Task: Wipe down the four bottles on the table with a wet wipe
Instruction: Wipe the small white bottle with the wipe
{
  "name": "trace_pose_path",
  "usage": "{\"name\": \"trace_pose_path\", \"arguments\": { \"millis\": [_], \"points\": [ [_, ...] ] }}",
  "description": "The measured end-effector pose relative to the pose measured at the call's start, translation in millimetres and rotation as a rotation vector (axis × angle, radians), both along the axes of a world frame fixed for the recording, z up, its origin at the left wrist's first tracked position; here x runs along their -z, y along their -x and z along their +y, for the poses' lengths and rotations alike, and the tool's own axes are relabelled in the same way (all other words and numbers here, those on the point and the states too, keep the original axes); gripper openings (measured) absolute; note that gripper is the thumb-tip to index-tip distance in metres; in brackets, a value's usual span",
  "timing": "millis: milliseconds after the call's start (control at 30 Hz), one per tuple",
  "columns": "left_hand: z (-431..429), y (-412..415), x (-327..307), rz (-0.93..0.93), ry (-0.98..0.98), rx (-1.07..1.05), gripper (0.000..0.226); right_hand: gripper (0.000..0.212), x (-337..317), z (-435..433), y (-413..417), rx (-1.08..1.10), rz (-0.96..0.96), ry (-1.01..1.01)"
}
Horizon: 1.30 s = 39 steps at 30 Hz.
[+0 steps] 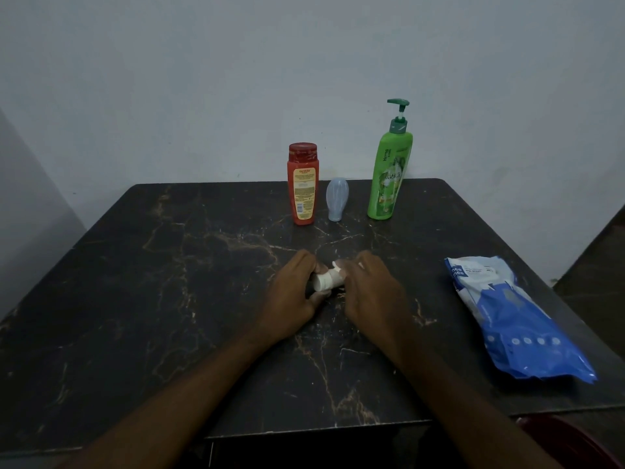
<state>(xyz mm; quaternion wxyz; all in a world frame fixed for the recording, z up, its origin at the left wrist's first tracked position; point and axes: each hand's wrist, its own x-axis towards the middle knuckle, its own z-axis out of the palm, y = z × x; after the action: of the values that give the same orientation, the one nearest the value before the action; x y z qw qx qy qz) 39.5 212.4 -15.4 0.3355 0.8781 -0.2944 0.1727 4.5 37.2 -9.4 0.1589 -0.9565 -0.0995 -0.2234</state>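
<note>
The left hand (pixel 297 292) grasps a small white bottle (pixel 323 280) low over the worktop (pixel 169 299); the right hand (pixel 368 292) seemingly presses a wet wipe (pixel 336 272) around it. Slick plastic could slip free. The green pump bottle (pixel 389 177) reads "Vatika", "Henna".

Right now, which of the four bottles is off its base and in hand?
The small white bottle, held sideways between both hands. The red bottle, pale blue bottle and green pump bottle stand untouched at the back.
</note>
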Motion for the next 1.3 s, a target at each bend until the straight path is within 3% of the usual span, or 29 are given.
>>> {"name": "trace_pose_path", "arguments": {
  "millis": [267,833,1100,1300],
  "points": [
    [3,2,-5,0.003,0.062,-0.003,0.036,0.026,5,-22,-13,0.084,-0.03,-0.345],
    [7,2,-14,0.273,0.398,-0.043,0.036,0.015,-1,-26,-15,0.053,0.194,-1.155],
    [6,1,-16,0.31,0.428,-0.068,0.033,0.013,-2,-20,-15,0.054,0.254,-1.289],
    [3,2,-15,0.332,0.408,-0.06,0.035,0.017,-1,-7,-11,-0.01,0.29,-1.142]
  ]
}}
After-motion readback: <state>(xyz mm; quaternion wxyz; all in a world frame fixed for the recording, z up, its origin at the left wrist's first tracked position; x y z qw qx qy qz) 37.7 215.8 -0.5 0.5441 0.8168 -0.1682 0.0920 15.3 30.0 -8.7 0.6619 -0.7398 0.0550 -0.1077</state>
